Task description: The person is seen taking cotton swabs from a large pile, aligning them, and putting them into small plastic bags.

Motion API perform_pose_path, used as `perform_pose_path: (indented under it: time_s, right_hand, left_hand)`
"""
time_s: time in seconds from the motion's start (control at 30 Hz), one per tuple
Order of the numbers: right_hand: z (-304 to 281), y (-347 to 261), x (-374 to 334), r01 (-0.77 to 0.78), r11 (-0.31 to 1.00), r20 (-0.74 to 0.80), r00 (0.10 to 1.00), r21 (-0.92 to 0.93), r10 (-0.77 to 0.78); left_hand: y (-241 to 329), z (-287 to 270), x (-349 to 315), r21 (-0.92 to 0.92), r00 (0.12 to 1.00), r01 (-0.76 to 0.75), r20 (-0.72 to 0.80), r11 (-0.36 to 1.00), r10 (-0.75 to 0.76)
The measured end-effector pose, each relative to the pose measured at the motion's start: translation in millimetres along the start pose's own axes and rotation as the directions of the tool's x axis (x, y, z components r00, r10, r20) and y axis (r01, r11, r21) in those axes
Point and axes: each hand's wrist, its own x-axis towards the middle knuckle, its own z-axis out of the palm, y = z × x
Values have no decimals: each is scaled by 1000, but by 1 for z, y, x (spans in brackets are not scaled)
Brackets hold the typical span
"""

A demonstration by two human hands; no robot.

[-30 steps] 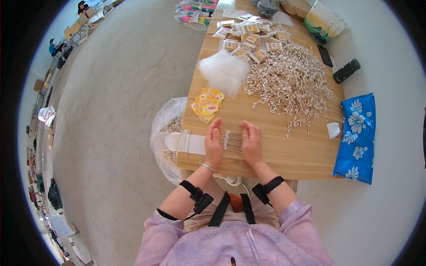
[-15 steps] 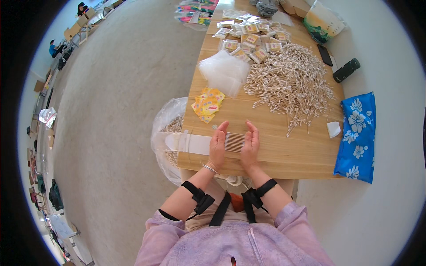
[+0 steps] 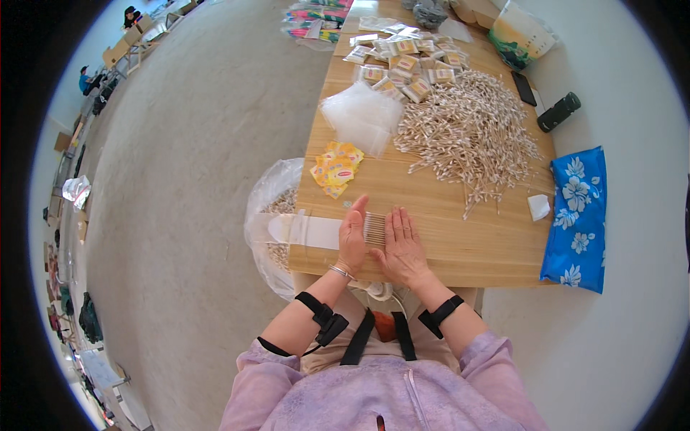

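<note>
A row of cotton swabs (image 3: pixel 374 228) lies side by side on the wooden table (image 3: pixel 474 251), between my two hands. My left hand (image 3: pixel 353 235) stands on edge against the left ends of the row, fingers stretched out. Palm down, my right hand (image 3: pixel 402 244) lies flat over the right part of the row, which it hides, with its fingers extended. Left of my left hand a white strip (image 3: pixel 320 233) is fixed at the table's edge. Beyond my hands lies a large loose pile of cotton swabs (image 3: pixel 474 136).
Yellow printed cards (image 3: pixel 338 169) and clear plastic bags (image 3: pixel 363 118) lie at the left edge, filled packets (image 3: pixel 402 65) behind. A plastic sack of swabs (image 3: pixel 277 197) hangs beside the table. At right are a blue floral pouch (image 3: pixel 577 219), black bottle (image 3: pixel 559 113) and phone (image 3: pixel 524 88).
My right hand has turned from standing on edge to lying palm down, covering the right part of the swab row. My left hand has barely moved.
</note>
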Motion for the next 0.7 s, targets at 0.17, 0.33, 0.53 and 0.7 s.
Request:
perform_pose_path:
  time_s: [0.17,0.33,0.53,0.7]
  right_hand:
    - [-6,-6,-1,11,998,11,1000,-67,-10]
    - [-6,-7,0,5,1000,16,1000,-3,-5]
    - [0,-1,-1,9,999,7,1000,-38,-9]
    - [0,-4,-1,28,998,-1,1000,-59,-28]
  left_hand:
    - [-2,1,1,-53,1000,3,-16,999,-4]
    - [24,-20,-12,448,986,-162,110,879,126]
    - [59,-18,-57,836,842,-509,533,207,-83]
    - [58,-15,-62,861,857,-493,506,128,-99]
